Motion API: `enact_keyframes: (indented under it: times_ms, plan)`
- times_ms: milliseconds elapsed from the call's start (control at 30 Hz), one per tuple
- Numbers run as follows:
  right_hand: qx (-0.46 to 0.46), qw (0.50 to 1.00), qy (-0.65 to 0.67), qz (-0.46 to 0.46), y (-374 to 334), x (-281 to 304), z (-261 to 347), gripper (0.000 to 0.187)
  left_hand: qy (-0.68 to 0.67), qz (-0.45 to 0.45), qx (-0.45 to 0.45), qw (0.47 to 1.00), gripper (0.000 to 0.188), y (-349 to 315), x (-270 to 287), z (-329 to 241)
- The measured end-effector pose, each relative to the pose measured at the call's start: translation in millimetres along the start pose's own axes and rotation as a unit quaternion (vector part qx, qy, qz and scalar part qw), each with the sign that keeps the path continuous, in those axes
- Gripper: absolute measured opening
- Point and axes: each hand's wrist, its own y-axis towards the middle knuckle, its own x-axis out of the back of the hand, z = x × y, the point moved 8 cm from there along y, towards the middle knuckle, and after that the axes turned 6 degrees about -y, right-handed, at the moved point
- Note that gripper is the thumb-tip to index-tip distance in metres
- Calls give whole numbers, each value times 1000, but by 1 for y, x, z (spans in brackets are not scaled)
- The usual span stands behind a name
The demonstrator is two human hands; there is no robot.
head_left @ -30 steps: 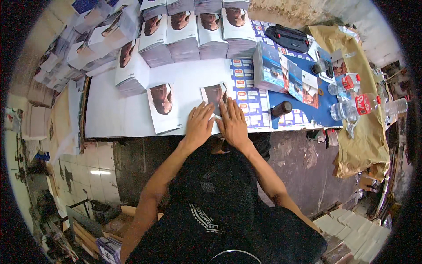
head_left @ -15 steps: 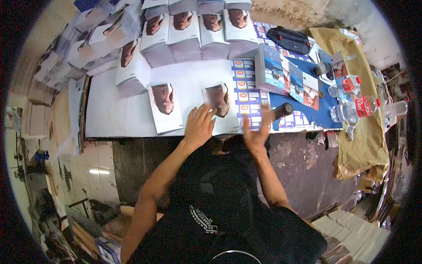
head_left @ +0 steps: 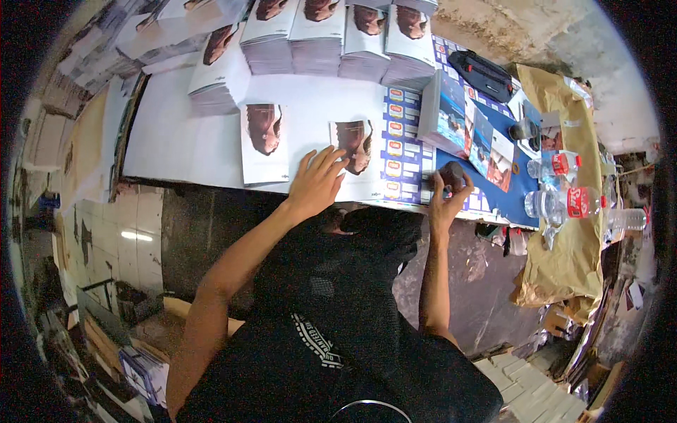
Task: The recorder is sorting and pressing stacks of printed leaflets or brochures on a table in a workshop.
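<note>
Bottles [head_left: 582, 204] of clear plastic, two with red labels, show at the right of the frame, and from my remote seat I cannot tell whether any liquid is in them. At the upper right lies a black pouch [head_left: 483, 75], its contents hidden from me. On the worktop [head_left: 176, 137], I see the left hand [head_left: 315, 183] resting over the lower left of a printed booklet [head_left: 356, 148], just right of the frame's upper centre, its fingers spread and gripping nothing. Right of centre, near the worktop's front edge, the right hand [head_left: 444, 203] has its fingers curled around a dark cylinder [head_left: 451, 173]; whether that is hollow, I can't tell.
</note>
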Motion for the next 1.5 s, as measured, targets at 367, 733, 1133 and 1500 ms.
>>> enact_keyframes:
  times_ms: [367, 733, 1133, 1500]
  plan:
    - [308, 876, -211, 306, -25, -123, 104, 48, 6, 29, 18, 999, 39, -5, -5, 3]
    - [350, 883, -173, 263, 25, -164, 105, 46, 19, 28, 9, 999, 35, 3, -9, -3]
    - [338, 822, -130, 440, -77, -40, 86, 53, -13, 5, 0, 1000, 39, 16, 10, -21]
    - [324, 885, -154, 295, -12, -119, 102, 49, -2, 72, -138, 988, 55, -5, -41, -80]
